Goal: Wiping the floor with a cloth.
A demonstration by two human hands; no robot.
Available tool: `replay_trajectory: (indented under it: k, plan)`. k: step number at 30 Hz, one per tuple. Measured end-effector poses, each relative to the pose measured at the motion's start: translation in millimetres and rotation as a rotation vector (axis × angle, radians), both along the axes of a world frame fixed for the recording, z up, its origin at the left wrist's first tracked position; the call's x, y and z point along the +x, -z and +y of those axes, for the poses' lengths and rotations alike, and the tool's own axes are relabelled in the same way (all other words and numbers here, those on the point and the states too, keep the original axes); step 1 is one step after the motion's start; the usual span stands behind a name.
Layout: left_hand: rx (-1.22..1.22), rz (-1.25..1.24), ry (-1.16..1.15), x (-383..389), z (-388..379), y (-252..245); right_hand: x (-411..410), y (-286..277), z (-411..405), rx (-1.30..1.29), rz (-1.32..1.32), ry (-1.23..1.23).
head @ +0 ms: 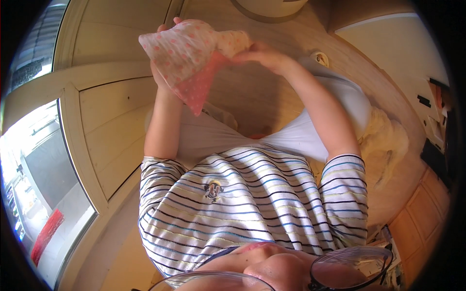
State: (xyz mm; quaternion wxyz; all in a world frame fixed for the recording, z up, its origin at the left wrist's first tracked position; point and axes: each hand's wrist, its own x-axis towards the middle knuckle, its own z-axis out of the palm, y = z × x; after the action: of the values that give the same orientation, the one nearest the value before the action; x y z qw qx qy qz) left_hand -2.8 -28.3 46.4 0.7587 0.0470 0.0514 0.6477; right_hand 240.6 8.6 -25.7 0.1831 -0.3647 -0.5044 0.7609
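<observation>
A soft piece of white fabric with pink dots [182, 47] is held up in front of me, above my lap. Along its lower edge hangs a pink part with pale dots [198, 85], ending in a pointed corner. My left hand [160, 72] supports the fabric from behind; two fingertips show past its top edge, and the cloth hides most of the palm. At the narrow, bunched right end of the fabric, my right hand [267, 56] pinches it between fingers and thumb. That hand is slightly blurred.
Panelled doors with glass panes [113, 112] stand close on my left. A round, pale container [271, 9] sits on the wooden floor ahead. Beyond my right knee lies a cream, fluffy thing [386, 142]; wooden cabinet doors [418, 211] are farther right.
</observation>
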Motion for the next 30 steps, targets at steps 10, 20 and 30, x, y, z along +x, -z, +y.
replay_trajectory:
  k: [10, 20, 30]
  plan:
    - [-0.139, 0.353, 0.238, -15, 11, 22, 17, -62, 3, -0.212, 0.343, 0.442]
    - [-0.281, 0.711, 0.546, 7, 8, -3, 49, -91, 7, 0.035, 0.391, 0.397]
    - [0.097, 1.319, 0.372, -2, 11, -3, 93, -94, 15, 0.236, -0.118, 0.429]
